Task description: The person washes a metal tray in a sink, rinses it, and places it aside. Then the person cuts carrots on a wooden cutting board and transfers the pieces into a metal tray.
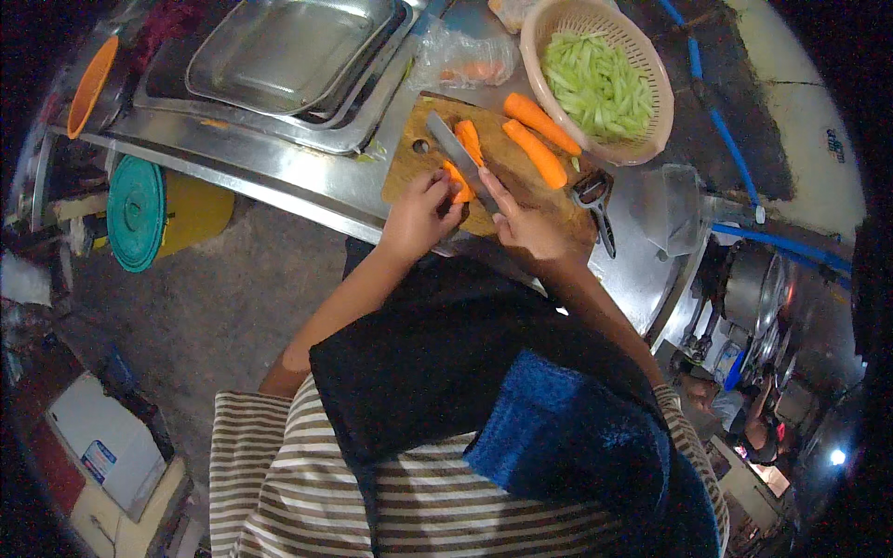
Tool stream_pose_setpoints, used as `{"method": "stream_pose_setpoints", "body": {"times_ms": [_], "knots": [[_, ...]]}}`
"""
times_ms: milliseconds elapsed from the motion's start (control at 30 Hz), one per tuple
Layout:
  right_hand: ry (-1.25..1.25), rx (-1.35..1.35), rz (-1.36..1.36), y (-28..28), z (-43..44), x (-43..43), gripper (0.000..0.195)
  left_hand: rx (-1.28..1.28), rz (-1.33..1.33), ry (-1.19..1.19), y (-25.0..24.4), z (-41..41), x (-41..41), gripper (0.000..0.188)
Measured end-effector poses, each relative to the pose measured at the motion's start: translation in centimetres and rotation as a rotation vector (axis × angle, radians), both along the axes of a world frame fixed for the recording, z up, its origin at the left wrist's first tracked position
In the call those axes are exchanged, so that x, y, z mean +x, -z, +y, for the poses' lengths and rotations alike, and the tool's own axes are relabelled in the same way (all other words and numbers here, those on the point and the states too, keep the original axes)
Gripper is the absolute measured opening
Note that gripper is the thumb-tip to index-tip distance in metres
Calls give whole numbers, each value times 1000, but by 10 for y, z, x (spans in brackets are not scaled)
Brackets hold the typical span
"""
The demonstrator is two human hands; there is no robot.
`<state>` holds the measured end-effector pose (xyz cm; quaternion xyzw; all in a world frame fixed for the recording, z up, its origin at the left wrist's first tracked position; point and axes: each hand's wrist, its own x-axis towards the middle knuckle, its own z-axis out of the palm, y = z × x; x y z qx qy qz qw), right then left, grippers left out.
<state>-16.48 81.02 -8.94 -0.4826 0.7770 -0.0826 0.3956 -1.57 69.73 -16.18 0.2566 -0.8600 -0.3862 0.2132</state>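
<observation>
A wooden cutting board (408,164) lies in front of me on the steel counter. My left hand (422,209) pinches a carrot piece (458,183) against it with curled fingers. In my right hand (523,223) is a kitchen knife (455,145), its forefinger laid along the blade. The blade slants over the board between that piece and another cut carrot piece (470,141); whether its edge touches the wood is hidden. Two peeled carrots, a nearer one (536,155) and a farther one (541,122), rest on the board's right side. A peeler (598,213) lies at the right corner.
A plastic colander (661,132) of cut green vegetable strips stands beyond the carrots. Behind the board is a clear plastic bag (464,59) with orange contents. Stacked metal trays (279,63) occupy the left counter. A lidded bucket (139,213) stands below the counter edge (279,188).
</observation>
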Motion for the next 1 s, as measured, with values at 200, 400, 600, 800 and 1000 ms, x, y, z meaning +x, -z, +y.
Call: {"method": "stream_pose_setpoints", "body": {"times_ms": [200, 400, 600, 800, 1000], "knots": [[-10, 44, 101, -2, 10, 16, 72, 25, 82, -15, -5, 2, 1, 25], [-50, -1, 188, 2, 14, 21, 75, -32, 105, -7, -3, 0, 0, 22], [-105, -116, 255, 12, 18, 23, 74, 28, 92, -12, -2, 1, 1, 22], [-123, -170, 325, 16, 23, 22, 68, -2, 104, 11, -1, 0, 1, 21], [-116, -181, 231, 13, 18, 18, 72, 18, 77, 15, -1, -1, -1, 22]]}}
